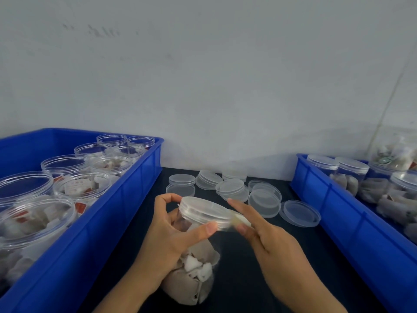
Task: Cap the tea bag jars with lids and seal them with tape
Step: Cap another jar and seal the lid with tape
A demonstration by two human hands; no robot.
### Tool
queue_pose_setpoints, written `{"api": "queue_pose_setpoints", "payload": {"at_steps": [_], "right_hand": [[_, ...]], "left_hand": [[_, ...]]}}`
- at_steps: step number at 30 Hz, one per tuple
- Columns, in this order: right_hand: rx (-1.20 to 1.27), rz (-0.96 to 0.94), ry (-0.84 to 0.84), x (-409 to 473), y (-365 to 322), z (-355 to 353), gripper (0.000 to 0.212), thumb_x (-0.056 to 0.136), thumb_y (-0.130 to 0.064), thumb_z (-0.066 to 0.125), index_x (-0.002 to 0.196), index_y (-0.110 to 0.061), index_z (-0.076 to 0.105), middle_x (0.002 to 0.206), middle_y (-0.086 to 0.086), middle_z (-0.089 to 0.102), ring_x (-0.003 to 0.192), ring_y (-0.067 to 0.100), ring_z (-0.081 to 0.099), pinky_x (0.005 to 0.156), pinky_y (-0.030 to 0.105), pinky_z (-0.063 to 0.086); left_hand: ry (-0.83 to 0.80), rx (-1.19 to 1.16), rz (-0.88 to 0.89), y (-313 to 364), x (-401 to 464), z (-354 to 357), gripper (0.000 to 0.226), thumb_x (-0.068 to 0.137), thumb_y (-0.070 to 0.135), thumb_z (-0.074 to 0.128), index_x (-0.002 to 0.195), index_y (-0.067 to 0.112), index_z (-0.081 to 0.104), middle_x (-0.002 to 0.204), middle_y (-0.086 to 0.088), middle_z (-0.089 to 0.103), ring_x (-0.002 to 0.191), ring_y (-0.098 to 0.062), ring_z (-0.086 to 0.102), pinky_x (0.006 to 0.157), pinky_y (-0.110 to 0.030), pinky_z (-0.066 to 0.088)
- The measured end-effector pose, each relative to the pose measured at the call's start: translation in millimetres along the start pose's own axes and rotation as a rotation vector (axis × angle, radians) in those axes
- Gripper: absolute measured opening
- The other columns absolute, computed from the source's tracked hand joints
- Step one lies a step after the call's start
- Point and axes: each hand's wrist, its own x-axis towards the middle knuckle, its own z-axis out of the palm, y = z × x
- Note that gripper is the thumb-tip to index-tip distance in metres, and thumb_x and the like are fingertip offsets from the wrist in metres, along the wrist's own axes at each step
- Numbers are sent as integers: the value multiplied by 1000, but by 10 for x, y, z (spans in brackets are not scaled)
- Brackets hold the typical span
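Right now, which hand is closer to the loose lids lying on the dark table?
Right. The right hand pinches tape at the jar's lid, just before the loose lids; the left hand grips the jar farther left.

Dark tabletop [255, 256] carries two blue bins, left [108, 213] and right [338, 211], with loose clear lids [228, 187] scattered between them near the wall.

The left hand [168, 231] gripped a capped jar [194, 256] over the table [243, 267]; the right hand [268, 236] pinched tape [240, 219] against its lid [205, 211].
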Motion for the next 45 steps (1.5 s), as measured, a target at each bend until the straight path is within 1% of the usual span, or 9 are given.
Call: {"api": "queue_pose_setpoints", "payload": {"at_steps": [5,11,19,23,29,32,36,40,45], "right_hand": [[-72,-39,60,-7,-35,46,47,95,-52,21,137,-67,6,75,-25,44,79,-6,51,85,14,36],[-96,-38,100,-6,-29,130,50,93,-54,13,142,-61,7,76,-28,41,73,-13,46,69,2,38],[-19,33,109,-40,-135,248,46,100,-48,25,142,-60,10,101,-22,54,75,-10,41,72,2,35],[-42,29,99,-53,-178,247,46,100,-47,22,125,-67,-12,121,-23,55,82,-13,40,77,0,33],[-61,2,112,-59,-188,249,51,101,-44,21,119,-68,-21,95,-23,47,82,-8,47,77,5,38],[-40,-41,103,-68,-209,247,52,100,-43,23,128,-68,-13,102,-21,56,95,0,53,83,13,43],[119,1,77,-67,-206,239,49,90,-59,22,128,-78,-3,72,-20,55,77,0,58,75,18,49],[280,217,-93,-46,-202,183,90,63,-86,20,146,-53,9,83,-14,61,79,3,58,89,35,52],[172,174,-42,-24,-54,-3,71,65,-85,19,127,-55,36,83,-11,66,79,-2,61,77,23,50]], "left_hand": [[-48,-41,-11,0,-14,3,91,40,42,90,113,23,40,104,5,73,97,-12,70,73,-13,53],[-37,73,26,21,-89,60,74,53,57,75,110,24,43,107,17,68,100,-3,66,74,-14,53],[309,503,193,25,-221,242,36,76,66,41,108,58,26,106,46,46,100,20,53,79,-20,50],[347,492,176,29,-220,258,32,74,67,38,100,53,26,105,41,44,97,16,53,82,-19,48],[257,491,99,62,-228,242,73,51,80,50,111,48,25,108,36,41,96,12,48,82,-19,40],[267,418,60,73,-212,226,75,44,79,61,106,51,28,108,32,47,99,12,49,78,-14,38],[264,411,90,65,-156,186,76,45,86,64,106,54,32,101,29,58,92,11,59,73,-15,44],[264,360,84,24,-115,111,70,49,78,72,103,52,36,104,21,62,91,5,63,73,-18,50],[242,273,80,-18,-82,9,73,36,73,77,98,56,42,108,13,68,99,-7,67,85,-37,56]]}}
